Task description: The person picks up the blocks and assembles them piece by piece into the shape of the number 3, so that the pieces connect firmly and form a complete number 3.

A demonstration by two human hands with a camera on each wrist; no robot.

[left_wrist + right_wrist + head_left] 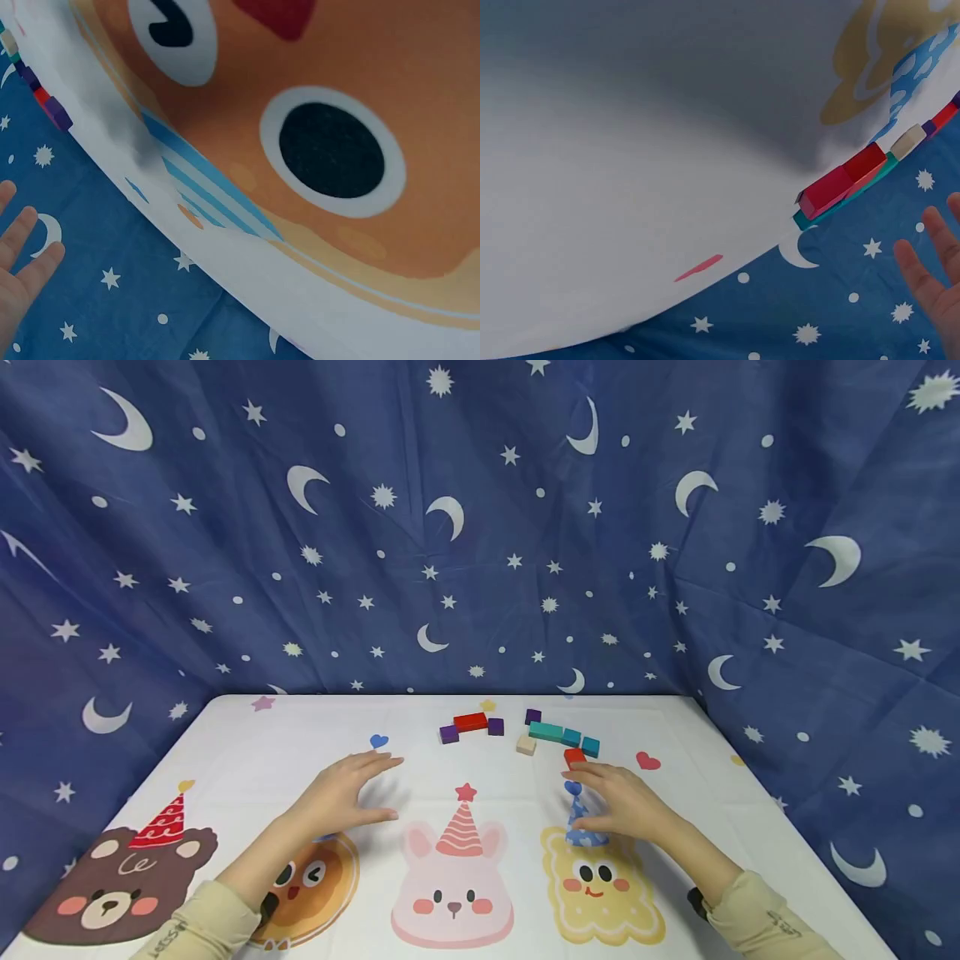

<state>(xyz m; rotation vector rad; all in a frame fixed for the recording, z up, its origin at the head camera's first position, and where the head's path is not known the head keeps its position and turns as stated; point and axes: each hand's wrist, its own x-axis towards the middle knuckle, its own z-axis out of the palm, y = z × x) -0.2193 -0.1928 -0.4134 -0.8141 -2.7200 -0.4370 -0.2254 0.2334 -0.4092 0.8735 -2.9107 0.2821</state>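
My left hand [339, 797] hovers over the left middle of the white table, its fingers and thumb spread around nothing. On the right, my right hand [621, 800] is held the same way, its fingertips overlapping a red block [574, 756] in the head view; contact cannot be told. Behind it lie a long teal block [546, 732], two blue cubes [572, 737], a beige cube [526, 745] and a purple cube [533, 717]. Farther left, a long red block [471, 722] lies between two purple cubes [449, 734]. Spread fingers [922, 274] show in the right wrist view, apart from the blocks.
A white tablecloth [465, 781] printed with cartoon animals, hearts and stars covers the table. A dark blue curtain [480, 527] with moons and stars hangs along the back and sides. All the blocks sit near the table's far edge.
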